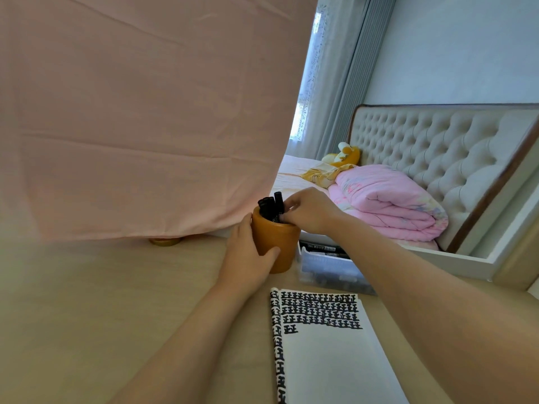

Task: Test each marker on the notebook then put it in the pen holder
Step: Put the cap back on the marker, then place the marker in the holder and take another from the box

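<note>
The left hand [248,252] wraps around the side of the brown pen holder [277,243], thumb across its front, gripping it where it stands on the table [116,301]. The right hand [309,211] sits at the holder's rim with its fingers curled closed around a black marker [279,201], which stands upright and taller than the others. Several more black markers [267,207] stand bunched inside the holder, caps up (their exact number is hard to count).

Just to the right of the holder lies a clear plastic box [329,269] with more dark markers in it; the right forearm crosses over it and hides its far end. Nearer the camera, the notebook [326,354] lies open on the table, its top rows and left margin filled with thick black marks, the rest of the page blank; its lower edge is cut off by the frame.

A pink cloth [145,112] hangs behind the table and covers most of a small gold object [164,242] at its hem. Beyond are a bed with a tufted headboard [423,147] and a folded pink quilt [388,202].
</note>
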A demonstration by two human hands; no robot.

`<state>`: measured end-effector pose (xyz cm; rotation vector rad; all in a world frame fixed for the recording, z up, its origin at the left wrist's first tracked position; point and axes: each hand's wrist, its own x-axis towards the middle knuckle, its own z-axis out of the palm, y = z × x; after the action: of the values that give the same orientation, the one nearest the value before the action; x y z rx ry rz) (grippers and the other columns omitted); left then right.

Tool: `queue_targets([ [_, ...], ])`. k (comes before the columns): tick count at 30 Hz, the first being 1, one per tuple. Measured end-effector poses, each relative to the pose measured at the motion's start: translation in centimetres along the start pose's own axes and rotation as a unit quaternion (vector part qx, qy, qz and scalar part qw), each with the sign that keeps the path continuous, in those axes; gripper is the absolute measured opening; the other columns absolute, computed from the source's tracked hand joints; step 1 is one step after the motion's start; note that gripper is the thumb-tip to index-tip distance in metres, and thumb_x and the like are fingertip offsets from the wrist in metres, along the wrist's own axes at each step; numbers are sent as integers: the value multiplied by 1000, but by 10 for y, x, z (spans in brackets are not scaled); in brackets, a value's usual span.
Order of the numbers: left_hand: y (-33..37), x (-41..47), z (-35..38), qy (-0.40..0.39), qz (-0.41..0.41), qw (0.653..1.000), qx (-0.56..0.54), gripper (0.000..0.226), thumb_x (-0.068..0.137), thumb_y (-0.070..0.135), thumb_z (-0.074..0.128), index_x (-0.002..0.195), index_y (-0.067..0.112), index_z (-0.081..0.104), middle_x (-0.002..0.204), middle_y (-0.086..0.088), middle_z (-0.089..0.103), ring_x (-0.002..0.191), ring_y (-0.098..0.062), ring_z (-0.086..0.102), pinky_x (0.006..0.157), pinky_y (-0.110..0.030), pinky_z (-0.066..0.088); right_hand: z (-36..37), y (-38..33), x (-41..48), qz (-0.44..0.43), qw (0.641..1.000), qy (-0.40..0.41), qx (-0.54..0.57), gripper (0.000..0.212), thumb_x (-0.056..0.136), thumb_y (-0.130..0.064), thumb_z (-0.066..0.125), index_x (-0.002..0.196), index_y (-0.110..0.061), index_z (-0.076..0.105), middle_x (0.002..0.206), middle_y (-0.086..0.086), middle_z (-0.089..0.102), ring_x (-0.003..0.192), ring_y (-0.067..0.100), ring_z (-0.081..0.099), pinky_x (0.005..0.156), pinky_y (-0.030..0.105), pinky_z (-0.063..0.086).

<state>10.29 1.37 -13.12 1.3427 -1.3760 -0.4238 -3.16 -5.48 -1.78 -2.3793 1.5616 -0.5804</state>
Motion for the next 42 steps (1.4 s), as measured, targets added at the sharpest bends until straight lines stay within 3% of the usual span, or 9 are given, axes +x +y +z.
queue_targets([
  [6, 4, -1, -1, 12, 3, 1000, 22, 88, 74, 35, 78, 146, 27, 29, 141, 3, 41, 128, -16, 40, 106, -39, 41, -16, 3, -3, -36, 997, -58, 32, 33, 88, -20, 72, 121, -18, 70, 109, -2, 73, 85, 9, 64, 70, 20, 49],
  [10, 6, -1, -1, 5, 4, 1000, 13, 88, 75, 34, 80, 147, 28, 28, 144, 5, 40, 130, -13, 40, 109, -39, 40, -28, 26, -13, -68, 994, 72, 56, 17, 92, -13, 66, 108, -15, 73, 97, -5, 69, 86, 11, 64, 71, 19, 50],
  [14, 4, 0, -2, -2, 16, 1000, 5, 84, 79, 28, 79, 147, 31, 30, 146, 8, 42, 130, -10, 42, 111, -41, 38, -24, 62, -21, 10, 995, -36, -97, 19, 93, -9, 61, 100, -19, 76, 102, -3, 72, 93, 13, 64, 91, 30, 55],
  [20, 2, 1, -2, -14, 28, 1000, -1, 84, 81, 27, 76, 148, 37, 27, 146, 11, 43, 131, -8, 44, 111, -42, 39, -10, 83, -23, 30, 975, -130, -179, 23, 91, -13, 66, 110, -24, 75, 111, -4, 71, 96, 14, 64, 90, 27, 54],
  [28, 0, 1, 1, -10, 27, 1000, 2, 86, 82, 29, 76, 150, 36, 24, 148, 11, 41, 132, -9, 42, 111, -40, 38, 5, 76, -9, 11, 960, -142, -241, 16, 90, -20, 67, 104, -19, 75, 101, 3, 70, 87, 18, 64, 85, 29, 56],
  [33, -1, 1, 0, -31, 5, 1000, -3, 83, 84, 29, 74, 149, 33, 23, 149, 8, 42, 133, -12, 42, 110, -36, 38, 8, 74, -7, -2, 961, -147, -234, 11, 91, -13, 64, 88, -24, 68, 100, 4, 65, 88, 20, 61, 82, 28, 55],
  [36, 6, 0, -2, 18, 34, 998, 43, 83, 80, 29, 75, 147, 27, 26, 146, 4, 38, 133, -13, 36, 109, -33, 35, 7, 72, -11, -10, 963, -144, -229, 13, 92, -16, 64, 97, -25, 72, 105, 2, 66, 92, 20, 62, 86, 31, 56],
  [39, 29, -3, -6, 113, 122, 983, 84, 58, 81, 23, 72, 132, 22, 44, 127, 3, 41, 119, -11, 39, 96, -24, 35, 4, 72, -13, -22, 969, -156, -192, 19, 94, -21, 63, 109, -28, 74, 111, -2, 67, 96, 18, 62, 89, 30, 54],
  [42, 50, -7, -3, 59, 211, 972, 85, 29, 88, 17, 65, 113, 29, 55, 110, 15, 48, 99, -2, 48, 79, -14, 38, 3, 73, -15, -18, 977, -159, -142, 25, 96, -15, 57, 98, -34, 74, 109, -4, 66, 94, 15, 60, 82, 26, 50],
])
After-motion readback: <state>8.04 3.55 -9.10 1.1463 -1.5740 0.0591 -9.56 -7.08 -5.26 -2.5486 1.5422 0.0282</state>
